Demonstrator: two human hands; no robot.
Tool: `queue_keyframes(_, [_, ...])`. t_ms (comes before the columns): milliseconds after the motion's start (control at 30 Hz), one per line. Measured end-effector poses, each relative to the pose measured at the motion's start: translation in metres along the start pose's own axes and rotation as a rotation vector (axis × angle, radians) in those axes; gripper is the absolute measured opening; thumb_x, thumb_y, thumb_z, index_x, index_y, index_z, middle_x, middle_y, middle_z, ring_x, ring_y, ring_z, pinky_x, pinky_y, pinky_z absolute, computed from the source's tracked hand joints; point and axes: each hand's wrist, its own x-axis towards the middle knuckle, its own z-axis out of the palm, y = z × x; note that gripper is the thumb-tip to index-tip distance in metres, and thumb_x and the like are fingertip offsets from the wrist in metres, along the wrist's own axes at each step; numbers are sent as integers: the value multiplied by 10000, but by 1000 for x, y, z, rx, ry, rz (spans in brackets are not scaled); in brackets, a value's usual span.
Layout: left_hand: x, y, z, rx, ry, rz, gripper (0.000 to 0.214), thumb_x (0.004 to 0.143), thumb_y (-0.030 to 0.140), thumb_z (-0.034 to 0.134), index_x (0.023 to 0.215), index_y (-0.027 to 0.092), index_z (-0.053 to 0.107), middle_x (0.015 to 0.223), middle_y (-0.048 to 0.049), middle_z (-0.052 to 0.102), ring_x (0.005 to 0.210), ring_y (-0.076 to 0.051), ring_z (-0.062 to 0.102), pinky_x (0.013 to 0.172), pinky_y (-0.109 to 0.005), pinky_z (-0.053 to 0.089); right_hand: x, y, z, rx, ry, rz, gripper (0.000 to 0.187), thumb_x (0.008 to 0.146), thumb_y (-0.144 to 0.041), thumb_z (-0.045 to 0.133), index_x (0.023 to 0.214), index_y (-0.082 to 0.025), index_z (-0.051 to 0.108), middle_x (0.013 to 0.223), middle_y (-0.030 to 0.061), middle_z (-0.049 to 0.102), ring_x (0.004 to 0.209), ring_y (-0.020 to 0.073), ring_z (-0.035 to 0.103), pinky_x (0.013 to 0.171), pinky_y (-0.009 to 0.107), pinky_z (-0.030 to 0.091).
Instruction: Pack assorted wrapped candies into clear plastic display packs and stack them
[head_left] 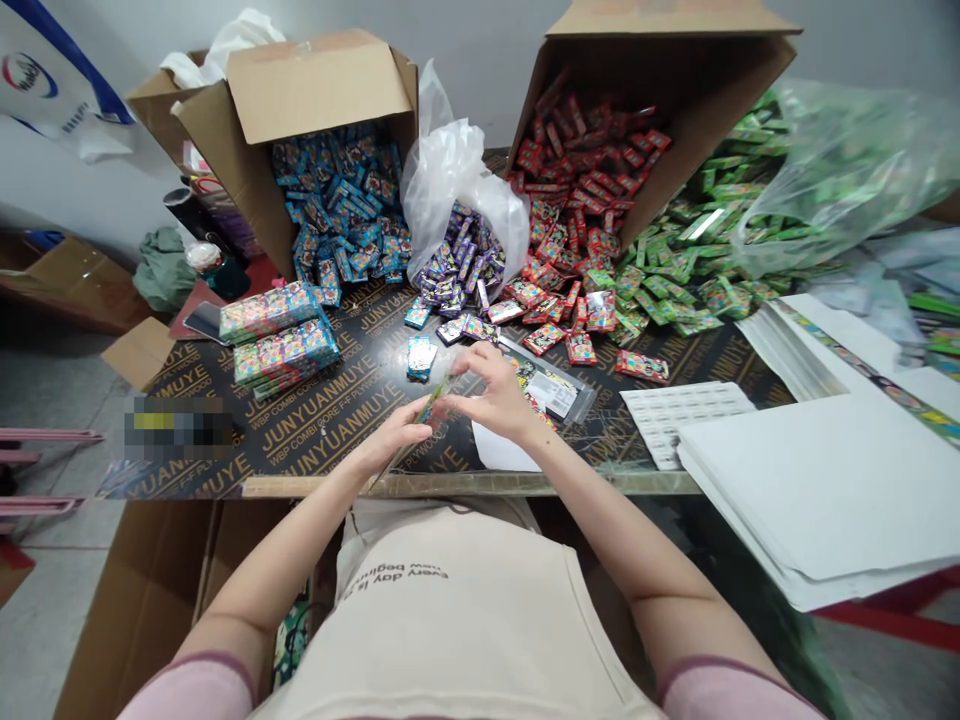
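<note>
Over the front of the dark table, my left hand [401,432] is closed on the lower end of a thin colourful packet [433,402]. My right hand [491,388] pinches what looks like clear film at the packet's upper right side. The packet is seen nearly edge-on, so its face is hidden. Just beyond my hands lies a small stack of blue boxes [421,357]. A flat clear-wrapped pack with a white label [553,392] rests right of my right hand, and a white sheet [499,447] lies partly under that forearm.
Tipped cartons spill blue boxes [349,215] and red boxes [592,190]. Between them, purple boxes [465,255] come out of a plastic bag [457,165]. Green boxes [675,280] heap at right. Wrapped bundles [281,340] sit left; white card sheets [832,480] overhang the front right edge.
</note>
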Motion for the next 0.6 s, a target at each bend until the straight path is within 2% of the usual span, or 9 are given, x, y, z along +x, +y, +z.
queue_keyframes(67, [-1, 2, 2, -4, -23, 47, 650, 626, 445, 757, 1213, 193, 636, 1251, -86, 631, 1223, -340, 503, 1011, -409, 374, 0, 1, -3, 34, -153, -81, 347, 736, -508, 736, 703, -185, 616, 756, 41, 615, 773, 198, 558, 730, 328, 437])
queue_keyframes(167, [-3, 3, 2, 5, -43, 73, 664, 554, 392, 820, 1163, 179, 661, 1174, -80, 664, 1187, -331, 531, 1023, -400, 366, -2, 0, -6, 113, -434, -121, 275, 749, -429, 751, 819, -180, 657, 772, 34, 662, 757, 187, 594, 726, 308, 454])
queue_keyframes(233, [-6, 1, 1, 29, -6, 26, 627, 561, 374, 823, 1132, 166, 670, 1112, -79, 687, 1121, -313, 571, 999, -397, 384, -2, -1, -8, 93, -522, -73, 329, 753, -379, 754, 987, -176, 642, 842, 42, 679, 785, 195, 611, 729, 308, 469])
queue_keyframes(333, [-8, -6, 0, 73, 65, -50, 449, 660, 375, 762, 1040, 145, 696, 1007, -69, 713, 991, -265, 621, 943, -374, 419, -2, -2, -8, 76, -560, 18, 487, 781, -312, 719, 1214, -182, 537, 866, 31, 677, 726, 185, 608, 687, 303, 485])
queue_keyframes(400, [-7, -9, 2, 86, 99, -45, 362, 716, 375, 714, 995, 143, 710, 979, -64, 722, 942, -243, 633, 914, -354, 436, -2, -1, -3, 107, -513, 63, 515, 790, -291, 699, 1261, -203, 510, 915, 29, 679, 710, 176, 609, 691, 306, 498])
queue_keyframes(433, [-6, -10, 3, 82, 116, -29, 350, 730, 370, 700, 999, 146, 712, 985, -62, 724, 942, -239, 635, 911, -347, 440, -2, 0, 0, 123, -446, 80, 507, 790, -297, 697, 1258, -215, 521, 963, 35, 679, 735, 178, 616, 719, 317, 505])
queue_keyframes(500, [-3, -8, 5, 50, 154, 4, 363, 736, 361, 693, 1029, 148, 710, 1001, -66, 727, 964, -243, 638, 913, -342, 446, -4, 2, 8, 136, -222, 120, 504, 774, -336, 716, 1240, -234, 552, 1075, 55, 664, 856, 201, 623, 821, 358, 503])
queue_keyframes(567, [0, -4, 5, -5, 193, 34, 382, 735, 369, 694, 1042, 142, 709, 992, -74, 729, 965, -248, 643, 906, -343, 457, -6, 5, 17, 159, 39, 192, 601, 723, -392, 763, 1263, -247, 541, 1182, 80, 627, 1007, 234, 598, 917, 403, 476])
queue_keyframes(600, [1, -2, 5, -32, 212, 46, 387, 736, 375, 695, 1042, 138, 709, 984, -76, 731, 951, -245, 647, 894, -342, 464, -7, 6, 21, 199, 127, 244, 661, 693, -419, 783, 1278, -251, 525, 1222, 89, 607, 1060, 245, 582, 938, 415, 467])
